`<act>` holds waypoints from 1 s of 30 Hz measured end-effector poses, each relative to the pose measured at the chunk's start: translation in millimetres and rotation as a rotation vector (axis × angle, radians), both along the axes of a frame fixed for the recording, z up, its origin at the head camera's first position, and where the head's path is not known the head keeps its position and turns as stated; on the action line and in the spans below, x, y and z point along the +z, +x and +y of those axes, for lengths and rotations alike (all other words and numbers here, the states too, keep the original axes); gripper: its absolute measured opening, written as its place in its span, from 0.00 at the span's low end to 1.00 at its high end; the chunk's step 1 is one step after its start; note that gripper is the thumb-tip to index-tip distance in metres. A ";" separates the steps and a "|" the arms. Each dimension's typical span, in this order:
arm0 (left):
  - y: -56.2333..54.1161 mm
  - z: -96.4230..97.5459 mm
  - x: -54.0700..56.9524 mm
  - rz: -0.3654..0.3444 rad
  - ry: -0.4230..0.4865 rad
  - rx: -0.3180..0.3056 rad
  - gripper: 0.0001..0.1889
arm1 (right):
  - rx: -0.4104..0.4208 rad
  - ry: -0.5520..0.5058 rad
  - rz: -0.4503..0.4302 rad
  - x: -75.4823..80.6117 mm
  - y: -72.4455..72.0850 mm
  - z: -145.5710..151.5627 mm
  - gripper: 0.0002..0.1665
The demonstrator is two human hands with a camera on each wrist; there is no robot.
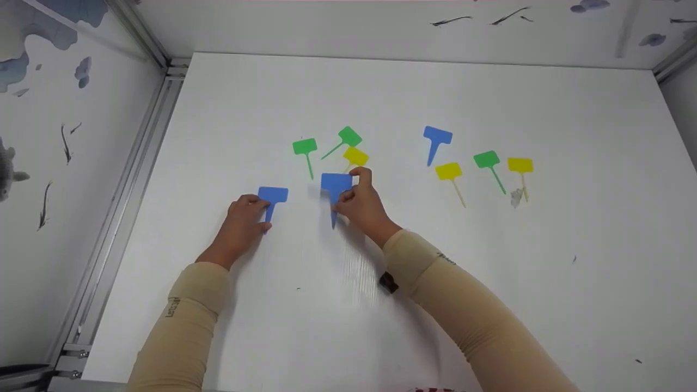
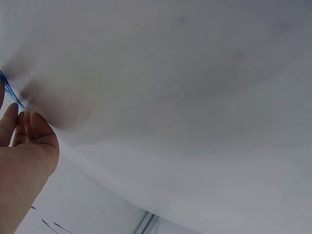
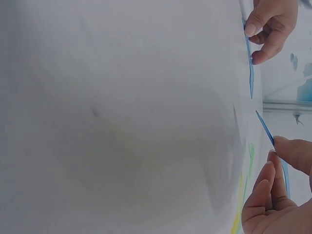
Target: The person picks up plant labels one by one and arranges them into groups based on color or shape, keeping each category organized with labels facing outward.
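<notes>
My left hand (image 1: 244,226) is at a blue T-shaped plant label (image 1: 276,194) on the left, fingertips at the head's lower edge and thumb near the pointed end. That label lies against the white table in the right wrist view. To its right, my right hand (image 1: 366,204) pinches a second blue plant label (image 1: 333,182) by its edge and stem. This one is tilted, its point off the surface in the right wrist view. Only thin blue edges show beside my left hand (image 2: 36,136) in the left wrist view.
Beyond my hands lie two green labels (image 1: 305,146) and a partly hidden yellow label (image 1: 356,156). Farther right are a blue label (image 1: 438,135), a green label (image 1: 487,159) and two yellow labels (image 1: 449,171). A metal-framed wall (image 1: 130,185) bounds the left side.
</notes>
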State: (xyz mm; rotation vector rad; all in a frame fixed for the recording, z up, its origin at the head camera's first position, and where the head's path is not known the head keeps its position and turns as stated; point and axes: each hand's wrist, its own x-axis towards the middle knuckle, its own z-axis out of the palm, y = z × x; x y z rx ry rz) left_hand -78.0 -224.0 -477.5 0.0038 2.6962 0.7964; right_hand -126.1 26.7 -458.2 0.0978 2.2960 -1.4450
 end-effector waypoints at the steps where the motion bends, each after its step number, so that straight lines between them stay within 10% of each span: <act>1: 0.0 0.0 -0.2 -0.003 0.004 0.004 0.26 | 0.000 0.000 -0.003 -0.2 0.2 -1.3 0.40; 30: -0.2 1.8 2.4 -0.008 -0.002 0.011 0.26 | 0.015 0.028 -0.014 -7.8 12.1 -36.7 0.37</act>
